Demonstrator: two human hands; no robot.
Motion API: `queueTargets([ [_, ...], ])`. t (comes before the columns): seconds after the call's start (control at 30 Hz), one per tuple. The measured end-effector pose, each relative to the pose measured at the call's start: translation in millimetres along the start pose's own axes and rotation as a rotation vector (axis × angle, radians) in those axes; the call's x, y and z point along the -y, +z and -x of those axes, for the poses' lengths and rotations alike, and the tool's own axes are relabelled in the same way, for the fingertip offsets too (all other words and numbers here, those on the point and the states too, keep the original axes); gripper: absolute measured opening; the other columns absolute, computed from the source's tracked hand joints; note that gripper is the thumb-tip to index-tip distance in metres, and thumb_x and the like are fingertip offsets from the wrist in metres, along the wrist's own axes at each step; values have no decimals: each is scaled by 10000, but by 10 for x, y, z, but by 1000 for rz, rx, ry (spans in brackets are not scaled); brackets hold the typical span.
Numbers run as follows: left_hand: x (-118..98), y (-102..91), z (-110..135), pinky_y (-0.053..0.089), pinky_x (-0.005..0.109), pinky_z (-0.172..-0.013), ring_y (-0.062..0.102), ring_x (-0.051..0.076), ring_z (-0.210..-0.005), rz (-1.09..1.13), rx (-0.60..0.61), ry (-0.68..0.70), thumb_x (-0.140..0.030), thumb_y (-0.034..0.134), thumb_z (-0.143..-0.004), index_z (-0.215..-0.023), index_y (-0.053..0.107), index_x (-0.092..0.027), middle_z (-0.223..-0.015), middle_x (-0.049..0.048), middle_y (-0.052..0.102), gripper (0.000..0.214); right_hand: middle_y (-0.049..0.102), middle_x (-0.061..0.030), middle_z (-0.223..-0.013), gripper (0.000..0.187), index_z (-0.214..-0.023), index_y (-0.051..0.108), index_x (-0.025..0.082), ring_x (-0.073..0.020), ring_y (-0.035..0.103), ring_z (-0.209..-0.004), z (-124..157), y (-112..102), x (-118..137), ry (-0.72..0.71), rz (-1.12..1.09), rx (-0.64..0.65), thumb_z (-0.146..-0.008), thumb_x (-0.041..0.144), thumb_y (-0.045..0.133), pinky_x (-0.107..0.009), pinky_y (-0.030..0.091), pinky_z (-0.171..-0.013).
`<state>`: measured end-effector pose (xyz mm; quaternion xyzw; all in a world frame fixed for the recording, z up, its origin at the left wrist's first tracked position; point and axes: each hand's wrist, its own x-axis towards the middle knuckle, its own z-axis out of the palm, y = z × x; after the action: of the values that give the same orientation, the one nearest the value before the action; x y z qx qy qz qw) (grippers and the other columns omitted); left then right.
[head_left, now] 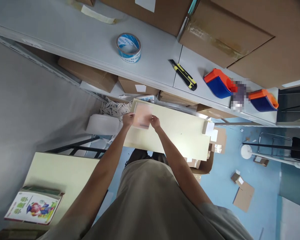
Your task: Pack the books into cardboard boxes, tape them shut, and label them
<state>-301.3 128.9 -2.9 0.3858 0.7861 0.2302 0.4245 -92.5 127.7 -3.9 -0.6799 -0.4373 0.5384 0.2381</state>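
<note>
Between my two hands is a flat, pinkish-orange rectangular piece with a pale margin (142, 115), blurred by motion; it looks like a booklet or a card in a clear sleeve, but I cannot tell which. My left hand (128, 119) pinches its left edge. On the opposite edge, the fingers of my right hand (155, 122) are closed. Under both hands lies a pale yellow table (178, 133). Whether the piece touches the tabletop cannot be made out.
A grey shelf (155, 56) above the table bears a blue-white tape roll (128, 48), a yellow-black utility knife (183, 75) and orange-blue tape dispensers (218, 83). Cardboard boxes (215, 33) stand behind. A white stool-like object (102, 124) is left; picture books (33, 206) lie on a side table.
</note>
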Motion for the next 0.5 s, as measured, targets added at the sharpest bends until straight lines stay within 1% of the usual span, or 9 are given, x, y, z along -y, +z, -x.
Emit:
queueTargets([
  [0.07, 21, 44, -115, 525, 332, -936, 731, 290, -1070, 2, 26, -3, -249, 642, -784, -982, 815, -178, -949, 88, 823, 272, 811, -153, -1164, 411, -1219, 741, 145, -303, 756, -1137, -82, 66, -29, 90, 3, -25, -817, 222, 715, -460, 599, -1026],
  [0.13, 64, 90, -176, 520, 308, -931, 722, 269, -1083, 13, 51, -4, -233, 636, -775, -1019, 799, -180, -953, 69, 819, 298, 791, -161, -1281, 447, -1274, 732, 139, -295, 746, -1210, -98, 89, -71, 143, -6, -27, -831, 194, 702, -453, 575, -1087],
  [0.2, 118, 127, -179, 518, 296, -945, 717, 260, -1114, 32, 64, -3, -224, 629, -778, -1083, 784, -165, -1019, 76, 818, 347, 766, -151, -1364, 469, -1315, 725, 148, -279, 736, -1253, -50, 75, -113, 159, -20, -16, -849, 201, 702, -434, 557, -1125],
  [0.27, 175, 144, -121, 522, 309, -989, 719, 264, -1156, 58, 61, -1, -221, 625, -793, -1173, 763, -145, -1152, 112, 808, 411, 719, -155, -1457, 507, -1366, 705, 155, -275, 722, -1292, 50, 32, -142, 161, -35, -10, -864, 230, 714, -428, 548, -1143],
  [0.37, 251, 126, 95, 522, 361, -1077, 724, 286, -1211, 106, 38, 11, -229, 624, -830, -1275, 729, -129, -1337, 172, 756, 468, 640, -166, -1564, 551, -1407, 689, 174, -281, 714, -1315, 267, -73, -159, 142, -53, 18, -873, 298, 745, -430, 562, -1132],
  [0.43, 295, 98, 324, 525, 376, -1103, 732, 292, -1216, 143, 16, 24, -237, 617, -857, -1281, 727, -122, -1371, 187, 742, 453, 626, -165, -1579, 552, -1392, 701, 192, -292, 718, -1310, 436, -167, -160, 112, -72, 53, -866, 344, 771, -436, 582, -1105],
  [0.5, 340, 75, 613, 541, 366, -1095, 745, 279, -1197, 182, -13, 38, -242, 598, -884, -1253, 739, -122, -1342, 182, 760, 413, 642, -172, -1560, 544, -1359, 718, 196, -307, 723, -1299, 612, -270, -165, 76, -89, 91, -852, 378, 791, -455, 588, -1093],
])
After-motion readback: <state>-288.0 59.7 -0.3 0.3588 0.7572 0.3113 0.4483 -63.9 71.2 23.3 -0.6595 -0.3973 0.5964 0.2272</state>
